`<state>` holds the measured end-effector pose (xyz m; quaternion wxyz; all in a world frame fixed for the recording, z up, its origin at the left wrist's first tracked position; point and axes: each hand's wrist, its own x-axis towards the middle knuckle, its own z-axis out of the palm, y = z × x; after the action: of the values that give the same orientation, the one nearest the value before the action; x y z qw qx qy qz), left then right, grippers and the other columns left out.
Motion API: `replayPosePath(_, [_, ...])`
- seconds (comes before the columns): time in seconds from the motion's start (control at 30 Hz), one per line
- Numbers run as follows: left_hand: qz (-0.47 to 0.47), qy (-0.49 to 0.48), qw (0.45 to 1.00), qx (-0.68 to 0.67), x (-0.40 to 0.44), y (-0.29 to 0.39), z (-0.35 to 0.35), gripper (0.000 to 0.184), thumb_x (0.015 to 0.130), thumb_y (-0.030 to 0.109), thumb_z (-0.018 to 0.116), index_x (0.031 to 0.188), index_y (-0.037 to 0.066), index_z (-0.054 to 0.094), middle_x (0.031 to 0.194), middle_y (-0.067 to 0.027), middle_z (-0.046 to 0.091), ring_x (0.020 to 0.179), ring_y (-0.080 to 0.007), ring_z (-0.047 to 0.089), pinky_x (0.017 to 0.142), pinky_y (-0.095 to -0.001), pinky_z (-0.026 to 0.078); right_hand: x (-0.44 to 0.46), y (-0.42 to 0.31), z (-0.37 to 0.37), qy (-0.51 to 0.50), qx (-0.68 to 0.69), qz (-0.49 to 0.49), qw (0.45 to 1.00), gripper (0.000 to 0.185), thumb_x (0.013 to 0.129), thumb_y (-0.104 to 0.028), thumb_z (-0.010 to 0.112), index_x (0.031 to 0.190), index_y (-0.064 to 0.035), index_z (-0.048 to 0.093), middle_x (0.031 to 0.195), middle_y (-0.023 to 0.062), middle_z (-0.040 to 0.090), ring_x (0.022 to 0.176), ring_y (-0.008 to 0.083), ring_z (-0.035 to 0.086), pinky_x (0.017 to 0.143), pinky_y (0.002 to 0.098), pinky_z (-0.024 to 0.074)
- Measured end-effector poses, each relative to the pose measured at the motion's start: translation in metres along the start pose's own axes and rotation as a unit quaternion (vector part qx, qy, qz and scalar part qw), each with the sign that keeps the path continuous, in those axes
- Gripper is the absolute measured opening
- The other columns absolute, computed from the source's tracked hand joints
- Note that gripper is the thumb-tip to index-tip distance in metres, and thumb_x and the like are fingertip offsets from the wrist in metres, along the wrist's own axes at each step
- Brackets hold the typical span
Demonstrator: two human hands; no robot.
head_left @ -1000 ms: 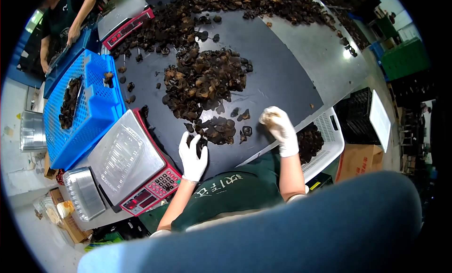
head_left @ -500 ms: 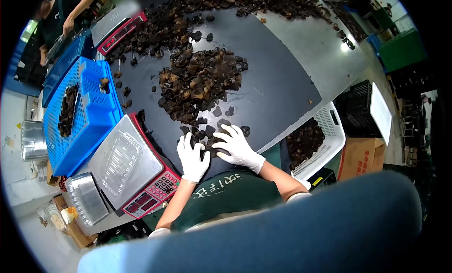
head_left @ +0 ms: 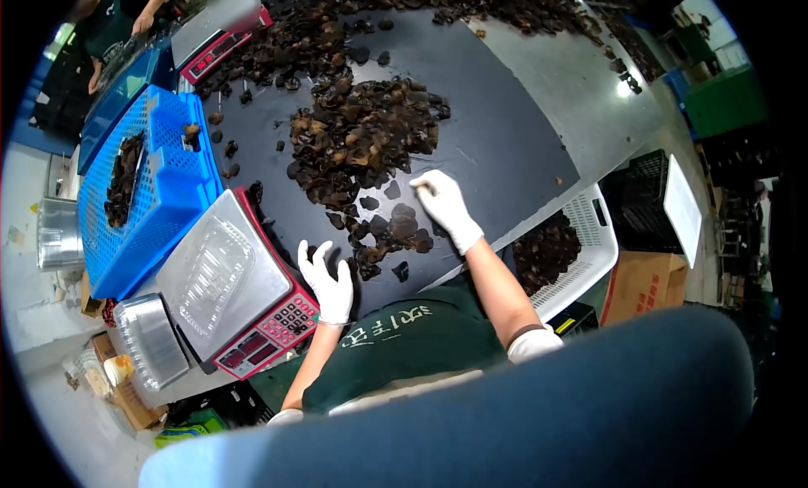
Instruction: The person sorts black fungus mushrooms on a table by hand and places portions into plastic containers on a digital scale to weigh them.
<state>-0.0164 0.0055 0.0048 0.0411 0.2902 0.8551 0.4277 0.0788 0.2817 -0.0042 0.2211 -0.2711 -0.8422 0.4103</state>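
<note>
Both hands wear white gloves. My left hand (head_left: 327,281) is over the near left part of the dark table sheet (head_left: 497,126), fingers spread, with nothing seen in it. To its right lies a small group of dark fungus pieces (head_left: 404,227). My right hand (head_left: 444,203) hovers right of that group, fingers bent together; whatever they hold, if anything, is too small to make out. Beyond both hands is a larger heap of brown-black fungus (head_left: 370,134).
At left are a red-framed scale (head_left: 295,318) bearing a clear plastic tray, a stack of clear trays (head_left: 151,341) and a blue crate (head_left: 168,185). A white basket (head_left: 589,269) of fungus stands at right. Another person (head_left: 114,25) stands at the far left.
My right hand went from the far right in to the small group of pieces, then up and slightly right of it. My left hand has drawn back a little to the left, away from the pieces.
</note>
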Motion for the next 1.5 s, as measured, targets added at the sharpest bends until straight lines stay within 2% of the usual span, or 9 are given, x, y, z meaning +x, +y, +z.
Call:
replayPosePath(0.07, [-0.024,0.003,0.999,0.022,0.002,-0.005,0.000,0.053,0.079,0.009,0.067,0.129,0.007,0.051,0.149,-0.0237,0.025,0.134,-0.0412,0.031,0.112,-0.0485,0.026,-0.003,-0.016,-0.030,-0.012,0.317,0.130,0.940,0.017,0.089,-0.013,0.066,0.103,-0.0029,0.068,0.088,0.0035,0.066,0.077,0.0089,0.058,0.072,0.0248,0.0468])
replayPosePath(0.17, [-0.064,0.004,0.997,0.039,0.004,-0.013,0.006,0.061,0.079,0.013,0.069,0.135,0.007,0.046,0.148,-0.0231,0.029,0.135,-0.0405,0.031,0.112,-0.0483,0.026,-0.026,0.019,-0.055,-0.136,0.882,0.000,0.450,0.018,0.089,-0.013,0.068,0.106,-0.0132,0.069,0.091,0.0016,0.067,0.066,0.0103,0.054,0.061,0.0240,0.0426])
replayPosePath(0.2, [-0.058,-0.018,0.998,0.027,0.005,-0.015,0.008,0.061,0.079,0.014,0.069,0.135,0.007,0.047,0.146,-0.0232,0.031,0.134,-0.0402,0.032,0.112,-0.0474,0.027,-0.034,0.017,-0.067,-0.135,0.897,-0.053,0.417,0.024,0.088,-0.028,0.071,0.109,-0.0164,0.068,0.097,0.0017,0.068,0.063,0.0100,0.052,0.059,0.0241,0.0423])
replayPosePath(0.3, [0.027,-0.066,0.996,-0.049,0.007,-0.012,0.019,0.055,0.082,0.012,0.066,0.133,0.004,0.048,0.135,-0.0227,0.043,0.127,-0.0378,0.042,0.110,-0.0440,0.032,-0.042,0.006,-0.074,-0.061,0.889,-0.018,0.454,0.042,0.089,-0.041,0.068,0.120,-0.0126,0.062,0.104,0.0056,0.068,0.064,0.0099,0.052,0.059,0.0221,0.0425])
replayPosePath(0.4, [0.060,-0.058,0.996,-0.028,0.021,0.009,0.027,0.050,0.083,0.010,0.065,0.130,0.004,0.051,0.134,-0.0222,0.044,0.127,-0.0376,0.043,0.109,-0.0433,0.033,-0.033,-0.022,-0.051,-0.037,0.372,0.123,0.919,0.037,0.087,-0.023,0.068,0.119,-0.0049,0.063,0.105,0.0046,0.067,0.077,0.0120,0.058,0.072,0.0263,0.0492])
replayPosePath(0.47, [0.084,-0.036,0.996,-0.011,0.039,0.012,0.028,0.044,0.084,0.009,0.062,0.127,0.004,0.054,0.132,-0.0218,0.047,0.124,-0.0376,0.045,0.108,-0.0436,0.035,-0.033,-0.034,-0.018,-0.084,0.043,0.047,0.994,0.042,0.082,-0.029,0.070,0.118,-0.0075,0.065,0.106,0.0087,0.068,0.084,0.0195,0.062,0.078,0.0302,0.0503])
replayPosePath(0.8, [0.155,-0.257,0.945,0.131,0.066,0.000,0.025,0.038,0.066,0.024,0.078,0.101,0.018,0.065,0.150,-0.0237,0.033,0.135,-0.0499,0.030,0.112,-0.0519,0.028,-0.048,-0.014,0.000,-0.023,-0.093,-0.209,0.973,0.038,0.068,-0.016,0.070,0.106,-0.0153,0.066,0.108,0.0085,0.061,0.100,0.0309,0.058,0.086,0.0428,0.0461])
replayPosePath(1.23, [0.043,-0.216,0.971,0.096,-0.034,-0.002,-0.003,0.128,0.058,0.045,0.086,0.155,0.006,0.013,0.152,-0.0394,0.004,0.141,-0.0549,0.010,0.115,-0.0582,0.013,-0.092,-0.030,-0.009,-0.162,-0.187,-0.121,0.961,0.104,0.060,-0.052,0.082,0.147,-0.0128,0.039,0.152,0.0243,0.028,0.140,0.0498,0.022,0.115,0.0590,0.0154])
replayPosePath(1.5, [0.115,-0.182,0.956,0.201,0.027,-0.004,0.014,0.120,0.053,0.058,0.083,0.152,0.016,0.029,0.156,-0.0321,0.011,0.141,-0.0550,0.013,0.111,-0.0644,0.019,-0.043,-0.061,0.038,-0.175,-0.222,-0.243,0.928,0.073,0.075,-0.040,0.070,0.140,-0.0172,0.048,0.146,0.0114,0.043,0.137,0.0389,0.033,0.113,0.0603,0.0195])
